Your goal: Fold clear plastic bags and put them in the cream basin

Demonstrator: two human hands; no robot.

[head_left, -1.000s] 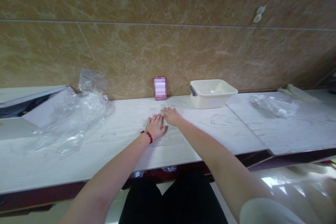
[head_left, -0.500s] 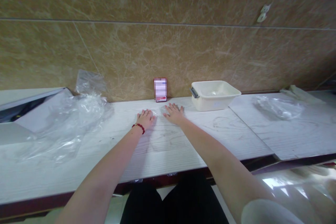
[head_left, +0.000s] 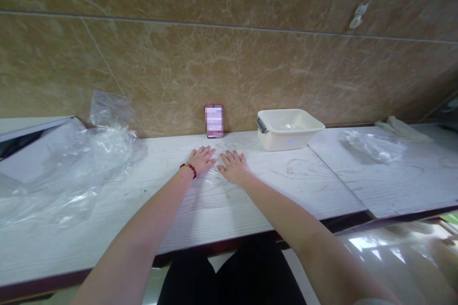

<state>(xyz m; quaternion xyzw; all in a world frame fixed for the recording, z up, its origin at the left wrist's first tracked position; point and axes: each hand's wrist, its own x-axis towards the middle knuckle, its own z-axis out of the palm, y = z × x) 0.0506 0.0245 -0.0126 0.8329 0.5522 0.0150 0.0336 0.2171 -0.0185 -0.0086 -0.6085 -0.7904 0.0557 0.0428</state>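
Evidently, clear film lies between the spread hands.

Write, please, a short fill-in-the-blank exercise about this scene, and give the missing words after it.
The left hand and right hand are spread, palms facing ____, over the white wood-grain tabletop.
The red beaded bracelet is on the ____ wrist.
The red-edged phone leans ____ the brown marbled wall.
The cream plastic tub stands to the ____ of the phone.

Missing words: down; left; against; right
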